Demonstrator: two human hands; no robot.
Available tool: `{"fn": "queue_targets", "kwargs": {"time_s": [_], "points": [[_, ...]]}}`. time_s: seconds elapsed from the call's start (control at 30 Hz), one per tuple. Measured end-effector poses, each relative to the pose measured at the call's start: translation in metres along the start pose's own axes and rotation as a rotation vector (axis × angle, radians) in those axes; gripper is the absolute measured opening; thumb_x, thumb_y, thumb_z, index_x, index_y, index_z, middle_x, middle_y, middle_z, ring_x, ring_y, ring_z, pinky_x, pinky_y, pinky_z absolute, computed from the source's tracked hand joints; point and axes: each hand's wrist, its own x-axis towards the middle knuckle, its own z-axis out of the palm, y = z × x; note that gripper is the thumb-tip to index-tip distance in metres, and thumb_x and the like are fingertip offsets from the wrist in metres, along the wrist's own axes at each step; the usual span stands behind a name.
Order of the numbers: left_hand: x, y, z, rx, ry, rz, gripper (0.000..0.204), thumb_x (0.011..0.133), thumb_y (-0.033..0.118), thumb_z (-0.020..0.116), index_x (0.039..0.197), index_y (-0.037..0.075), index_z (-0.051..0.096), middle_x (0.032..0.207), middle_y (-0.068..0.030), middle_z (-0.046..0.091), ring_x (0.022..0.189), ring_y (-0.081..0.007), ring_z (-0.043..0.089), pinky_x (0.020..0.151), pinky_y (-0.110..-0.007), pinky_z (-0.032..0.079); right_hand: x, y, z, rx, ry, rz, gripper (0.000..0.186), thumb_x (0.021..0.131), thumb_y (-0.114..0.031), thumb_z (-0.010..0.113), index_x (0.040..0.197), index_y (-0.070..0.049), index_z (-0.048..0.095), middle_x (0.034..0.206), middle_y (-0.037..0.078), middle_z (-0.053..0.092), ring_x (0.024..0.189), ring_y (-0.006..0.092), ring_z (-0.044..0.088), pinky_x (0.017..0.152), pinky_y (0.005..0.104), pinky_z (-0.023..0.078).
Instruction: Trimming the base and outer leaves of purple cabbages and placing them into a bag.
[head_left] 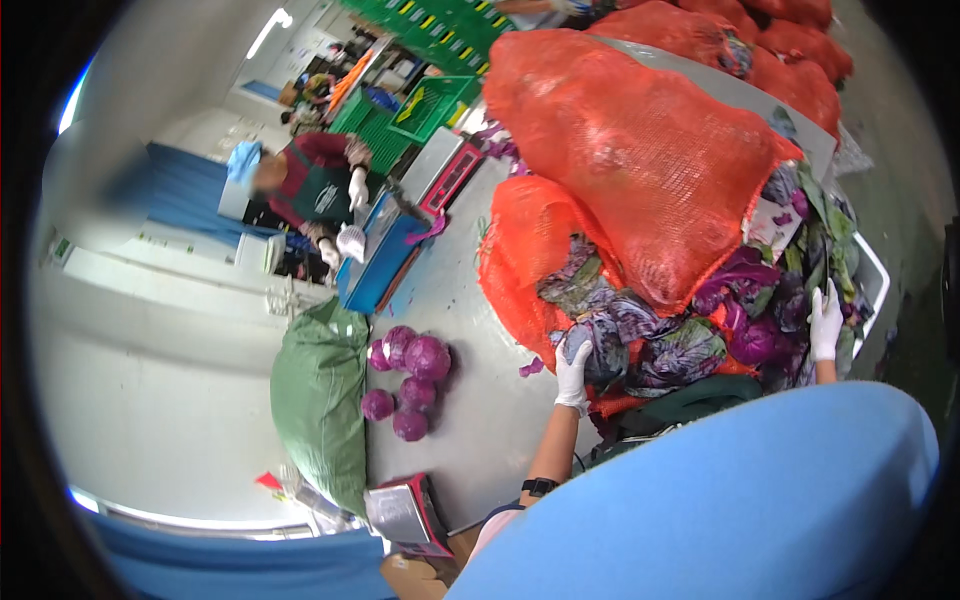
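Observation:
My left hand (572,376), in a white glove, grips the side of a red cabbage (604,352) still wrapped in dull grey-purple outer leaves. That cabbage lies at the mouth of an orange-red mesh sack (525,255), among other leafy heads (682,355). Farther right, my white-gloved right hand (825,322) is open, its fingers stretched out against loose leaves (790,300). A glossy purple cabbage (755,340) sits between the two hands. Beyond the heads, a large full mesh sack (640,160) lies across the table.
Several peeled purple cabbages (427,357) stand on the metal table (480,420) to the left, beside a green sack (322,390). Scales (405,515) flank the table, with a blue tray (380,255) farther off. A co-worker (310,190) works across from me. A white bin (875,290) holds leaves.

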Motion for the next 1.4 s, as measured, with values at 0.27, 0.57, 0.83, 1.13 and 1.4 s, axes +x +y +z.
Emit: {"fn": "queue_targets", "kwargs": {"time_s": [0.27, 0.57, 0.83, 1.13, 1.4], "points": [[-0.043, -0.026, -0.012, -0.147, 0.125, 0.055, 0.069, 0.081, 0.02, 0.083, 0.137, 0.001, 0.047, 0.127, -0.0088, 0.06, 0.114, -0.0198, 0.058, 0.103, -0.033, 0.044, -0.123, -0.173, 0.1, 0.17, -0.741, -0.593, 0.037, 0.092, -0.019, 0.067, 0.126, -0.005, 0.063, 0.101, 0.016, 0.071, 0.088, 0.0261, 0.071, 0.079, 0.0374, 0.055], [-0.145, -0.048, -0.057, -0.876, 0.274, -0.103, 0.07, 0.09, 0.046, 0.066, 0.145, 0.006, 0.046, 0.142, -0.0138, 0.054, 0.128, -0.0305, 0.055, 0.111, -0.046, 0.045, -0.225, -0.181, 0.229, 0.028, -1.338, -0.772, 0.043, 0.092, -0.031, 0.065, 0.125, -0.004, 0.063, 0.113, 0.021, 0.068, 0.097, 0.0355, 0.068, 0.087, 0.0439, 0.053], [-0.137, -0.009, -0.084, -0.157, 0.415, 0.108, 0.069, 0.086, 0.027, 0.076, 0.14, 0.0, 0.043, 0.134, -0.0142, 0.053, 0.124, -0.0261, 0.054, 0.107, -0.04, 0.043, -0.196, -0.179, 0.231, 0.114, -1.188, -0.763, 0.02, 0.088, -0.014, 0.063, 0.104, -0.002, 0.067, 0.097, 0.021, 0.067, 0.089, 0.0365, 0.067, 0.078, 0.0418, 0.054], [-0.085, 0.012, -0.009, 0.821, 0.17, 0.277, 0.11, 0.062, 0.041, 0.091, 0.145, -0.002, 0.032, 0.137, -0.0231, 0.039, 0.132, -0.0395, 0.036, 0.113, -0.046, 0.031, -0.19, -0.153, 0.189, -0.273, -1.019, -0.871, 0.02, 0.092, -0.017, 0.063, 0.106, -0.008, 0.054, 0.082, 0.019, 0.067, 0.072, 0.0392, 0.067, 0.062, 0.0494, 0.052], [-0.067, 0.009, -0.005, 0.771, 0.056, 0.316, 0.115, 0.062, 0.045, 0.09, 0.146, -0.005, 0.028, 0.144, -0.0258, 0.037, 0.133, -0.042, 0.038, 0.113, -0.049, 0.03, -0.19, -0.159, 0.169, -0.533, -0.991, -1.092, 0.02, 0.091, -0.019, 0.06, 0.103, -0.005, 0.052, 0.079, 0.015, 0.065, 0.064, 0.0324, 0.067, 0.055, 0.0439, 0.053]]}}
